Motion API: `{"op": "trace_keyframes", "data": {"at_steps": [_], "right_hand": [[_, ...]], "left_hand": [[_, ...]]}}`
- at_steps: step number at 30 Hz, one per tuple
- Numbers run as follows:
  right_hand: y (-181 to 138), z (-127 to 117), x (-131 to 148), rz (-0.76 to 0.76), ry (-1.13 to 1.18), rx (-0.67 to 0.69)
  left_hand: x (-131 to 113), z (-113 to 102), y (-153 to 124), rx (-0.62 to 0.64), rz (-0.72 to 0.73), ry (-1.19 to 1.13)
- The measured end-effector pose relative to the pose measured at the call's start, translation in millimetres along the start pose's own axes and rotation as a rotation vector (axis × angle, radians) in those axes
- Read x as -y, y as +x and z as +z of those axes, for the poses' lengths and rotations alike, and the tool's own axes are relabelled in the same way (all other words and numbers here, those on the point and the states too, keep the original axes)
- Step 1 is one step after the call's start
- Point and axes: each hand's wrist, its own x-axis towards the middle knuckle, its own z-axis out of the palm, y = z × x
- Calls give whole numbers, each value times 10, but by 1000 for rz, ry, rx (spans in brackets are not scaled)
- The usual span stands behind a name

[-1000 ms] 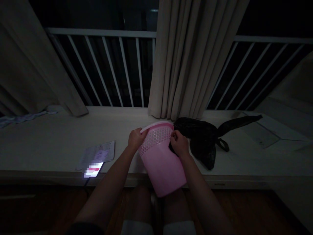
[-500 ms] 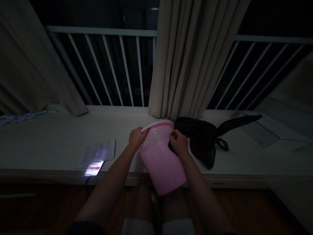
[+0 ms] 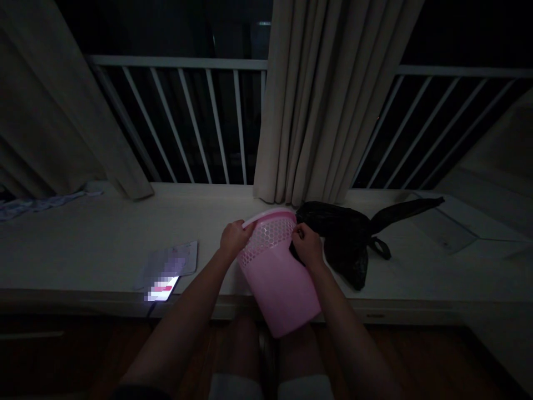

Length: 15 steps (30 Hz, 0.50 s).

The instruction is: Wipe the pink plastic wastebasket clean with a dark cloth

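Observation:
A pink wastebasket (image 3: 283,283) with a honeycomb-pierced upper band leans tilted over the front edge of the ledge, its rim towards the window. My left hand (image 3: 235,236) is closed around the left side of its pale rim. At the basket's right side, my right hand (image 3: 307,243) is closed in a pinch on black material that looks like a plastic bag; some of it shows dark under the fingers. Just to the right lies a filled black plastic bag (image 3: 347,253) with its knotted ends spread out. The dim light hides whether the two black pieces join.
A lit phone (image 3: 164,289) with a cable lies at the front edge of the pale ledge (image 3: 104,239), by a flat booklet or packet (image 3: 189,258). Curtains (image 3: 302,111) and a white railing (image 3: 179,62) stand behind. My knees are below the basket.
The view has tilted up slightly, so everything sits a little lower in the picture. Both hands keep their places on the basket and the black material.

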Motion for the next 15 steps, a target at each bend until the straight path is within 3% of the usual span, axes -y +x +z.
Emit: {"op": "trace_keyframes", "data": {"at_steps": [15], "right_hand": [[-71, -109, -185, -30, -5, 42]], "left_hand": [[-152, -87, -34, 132, -15, -78]]}}
